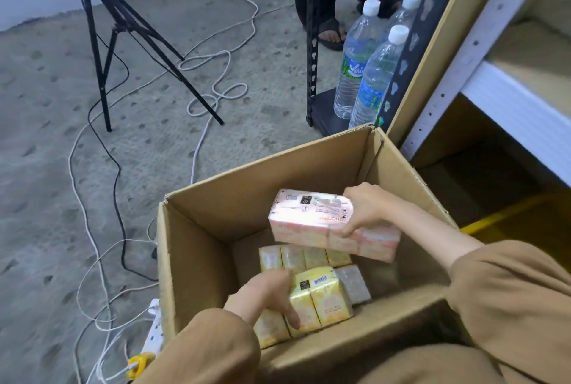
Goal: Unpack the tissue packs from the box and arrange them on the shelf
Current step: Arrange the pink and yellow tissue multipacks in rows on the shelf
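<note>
Unpacking seemingly early: right hand wrapped round pink pack raised above box; left hand clutching yellow pack inside, more packs beneath both hands; shelf beyond right hand, no packs visible there.

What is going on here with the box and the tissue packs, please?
A person is unpacking a cardboard box beside the shelf. Their right hand holds a pink tissue pack over the box, while the left hand grips a yellow tissue pack inside it. Other yellow packs lie in the box; none is visible on the shelf.
</note>
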`<state>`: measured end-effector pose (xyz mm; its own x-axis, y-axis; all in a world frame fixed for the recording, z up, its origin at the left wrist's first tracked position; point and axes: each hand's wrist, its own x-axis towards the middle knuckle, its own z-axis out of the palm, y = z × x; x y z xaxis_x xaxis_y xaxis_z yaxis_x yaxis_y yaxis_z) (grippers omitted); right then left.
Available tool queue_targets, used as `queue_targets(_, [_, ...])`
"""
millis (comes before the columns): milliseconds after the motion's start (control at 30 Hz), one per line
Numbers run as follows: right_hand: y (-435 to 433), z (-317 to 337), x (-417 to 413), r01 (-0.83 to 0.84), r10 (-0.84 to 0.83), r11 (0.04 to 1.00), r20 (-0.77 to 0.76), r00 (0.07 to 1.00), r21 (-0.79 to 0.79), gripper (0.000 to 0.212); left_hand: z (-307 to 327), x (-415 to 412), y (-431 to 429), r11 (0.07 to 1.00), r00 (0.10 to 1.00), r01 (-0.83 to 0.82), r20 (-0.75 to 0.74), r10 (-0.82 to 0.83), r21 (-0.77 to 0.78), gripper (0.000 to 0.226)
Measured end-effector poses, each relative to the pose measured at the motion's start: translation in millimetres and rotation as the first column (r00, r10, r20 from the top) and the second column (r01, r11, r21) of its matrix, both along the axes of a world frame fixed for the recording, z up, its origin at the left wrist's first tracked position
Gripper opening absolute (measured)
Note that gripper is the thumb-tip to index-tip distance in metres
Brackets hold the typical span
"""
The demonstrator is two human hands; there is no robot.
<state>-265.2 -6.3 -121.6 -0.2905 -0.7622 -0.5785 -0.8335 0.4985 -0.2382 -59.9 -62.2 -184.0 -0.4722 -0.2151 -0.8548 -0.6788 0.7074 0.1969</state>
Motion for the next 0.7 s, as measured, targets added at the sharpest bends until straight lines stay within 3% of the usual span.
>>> queue_targets(400, [89, 184, 12, 0.196, -0.208, 0.964, -0.047, 0.977, -0.182, 0.06, 152, -1, -7, 0.947, 0.947, 0.132, -0.246, -0.208, -0.294, 0.076])
queue_targets(600, [175, 279, 14, 0.352, -0.381, 0.877, -0.029, 0.924, -0.327, 0.047, 248, -22, 6, 0.889, 0.865, 0.208, -0.347, -0.362, -0.407, 0.071])
queue_targets(700, [227, 316, 13, 0.424, -0.453, 0.804, 0.032, 0.891, -0.416, 0.08, 293, -44, 22, 0.856, 0.808, 0.26, -0.385, -0.446, -0.446, 0.064])
